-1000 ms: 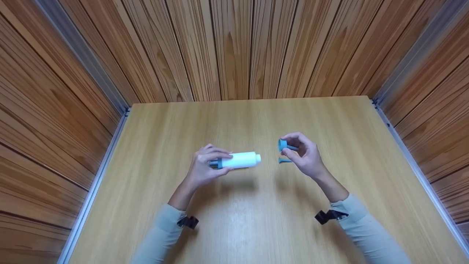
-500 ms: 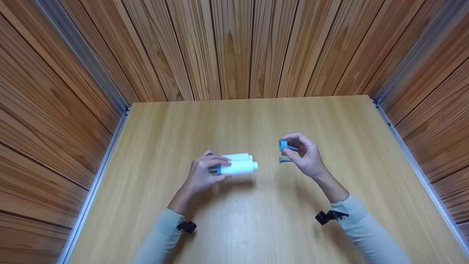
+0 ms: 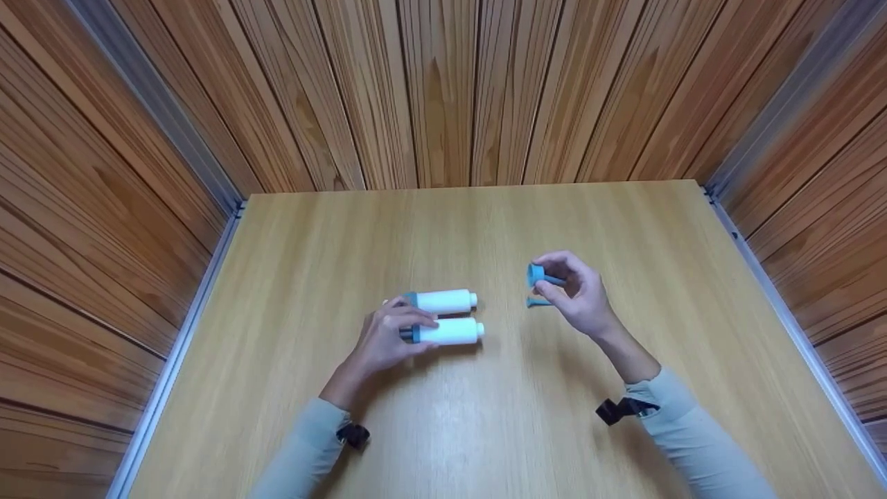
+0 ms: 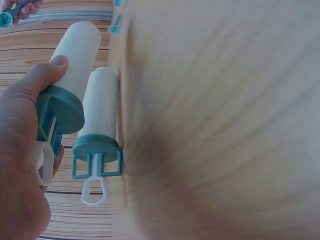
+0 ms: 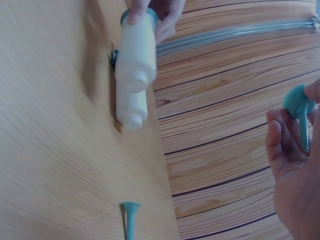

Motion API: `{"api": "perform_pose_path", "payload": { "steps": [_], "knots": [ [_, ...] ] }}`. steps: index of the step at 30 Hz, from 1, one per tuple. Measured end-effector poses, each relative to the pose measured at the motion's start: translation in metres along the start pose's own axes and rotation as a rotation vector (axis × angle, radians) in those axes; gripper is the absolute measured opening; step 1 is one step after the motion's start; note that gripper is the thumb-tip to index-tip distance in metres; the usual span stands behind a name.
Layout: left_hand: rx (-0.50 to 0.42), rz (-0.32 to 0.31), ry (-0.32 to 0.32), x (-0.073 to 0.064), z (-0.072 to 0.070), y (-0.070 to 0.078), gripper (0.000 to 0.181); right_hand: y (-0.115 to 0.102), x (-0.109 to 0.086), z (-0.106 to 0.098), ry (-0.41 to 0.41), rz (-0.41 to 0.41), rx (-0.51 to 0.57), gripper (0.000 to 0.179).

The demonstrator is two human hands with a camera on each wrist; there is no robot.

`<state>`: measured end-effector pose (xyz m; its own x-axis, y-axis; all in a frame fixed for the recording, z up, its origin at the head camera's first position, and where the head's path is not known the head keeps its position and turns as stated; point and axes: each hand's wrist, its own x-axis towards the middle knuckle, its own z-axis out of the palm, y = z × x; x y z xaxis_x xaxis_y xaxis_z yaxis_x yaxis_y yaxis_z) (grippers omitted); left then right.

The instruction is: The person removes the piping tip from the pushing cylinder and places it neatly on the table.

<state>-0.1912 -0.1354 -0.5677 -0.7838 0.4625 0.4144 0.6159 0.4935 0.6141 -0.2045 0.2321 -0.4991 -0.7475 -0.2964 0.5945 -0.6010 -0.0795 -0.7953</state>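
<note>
My left hand grips a white plastic syringe by its teal-capped end, thumb on the white barrel; a white pull ring shows behind the cap. Beside it, on the far side, a second syringe of the same kind lies on the table, its spout pointing right. Fingers and thumb of my right hand pinch a teal nozzle with a wide cup and a thin stem. Below that hand, another teal nozzle lies on the table, partly covered by the hand in the head view.
A light wooden table carries everything, with wood-panelled walls at the back and sides. Metal rails run along the table's left and right edges. A small teal piece shows at the left wrist view's top edge.
My left hand has moved towards me with its syringe, lowering it in the head view, and the second syringe has come into sight behind it. The right hand stays in place with the nozzle.
</note>
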Motion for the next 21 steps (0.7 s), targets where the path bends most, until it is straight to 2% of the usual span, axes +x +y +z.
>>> {"api": "perform_pose_path", "payload": {
  "steps": [7, 12, 16, 21],
  "knots": [
    [0.03, -0.002, -0.038, -0.0043, 0.0042, -0.0026, 0.03, 0.0007, -0.0006, -0.0006, -0.005, -0.012, -0.001, 0.034],
    [0.031, -0.054, -0.093, -0.0078, 0.0038, -0.0033, 0.03, 0.0, -0.0008, -0.0001, 0.002, -0.004, -0.003, 0.034],
    [0.041, -0.076, -0.099, -0.0095, 0.0041, -0.0043, 0.031, -0.0011, -0.0007, 0.0008, 0.013, 0.013, 0.016, 0.033],
    [0.078, -0.065, -0.1, -0.0102, 0.0051, -0.0068, 0.032, -0.0011, -0.0012, 0.001, 0.018, 0.015, 0.019, 0.033]
  ]
}}
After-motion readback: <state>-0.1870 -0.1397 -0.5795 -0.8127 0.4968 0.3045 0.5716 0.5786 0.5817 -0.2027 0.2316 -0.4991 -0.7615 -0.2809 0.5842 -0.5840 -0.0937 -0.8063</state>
